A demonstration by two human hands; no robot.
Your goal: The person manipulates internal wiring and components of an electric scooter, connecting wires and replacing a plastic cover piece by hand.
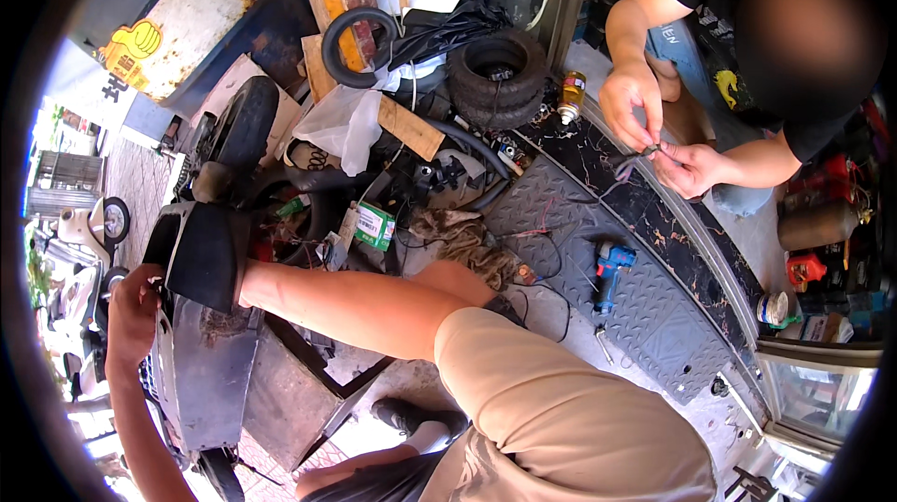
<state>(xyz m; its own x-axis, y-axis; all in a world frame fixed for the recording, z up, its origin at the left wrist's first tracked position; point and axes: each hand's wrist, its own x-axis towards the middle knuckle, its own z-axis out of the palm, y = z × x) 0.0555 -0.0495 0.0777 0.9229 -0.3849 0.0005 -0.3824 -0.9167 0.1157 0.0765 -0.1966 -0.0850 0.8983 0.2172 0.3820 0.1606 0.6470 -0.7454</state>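
On the left stands a partly stripped scooter body with a dark grey panel [213, 376] and a black plastic cover [207, 257] on top. My left hand [135, 311] is at the cover's outer edge, with its fingers curled in; whatever they pinch is too small to make out. My right forearm [346, 308] stretches across to the cover's near side. Beyond the wrist my right hand is hidden behind the cover, so its fingers do not show. A black wheel [248, 133] lies just past the cover.
At the right a person's hands [659, 142] work on a thin dark cable. A blue cordless drill [612, 273] lies on the diamond-plate ramp [659, 315]. Stacked tyres [495, 82], a spray can [572, 96], a green box [374, 225] and a brown rag [467, 245] clutter the far side.
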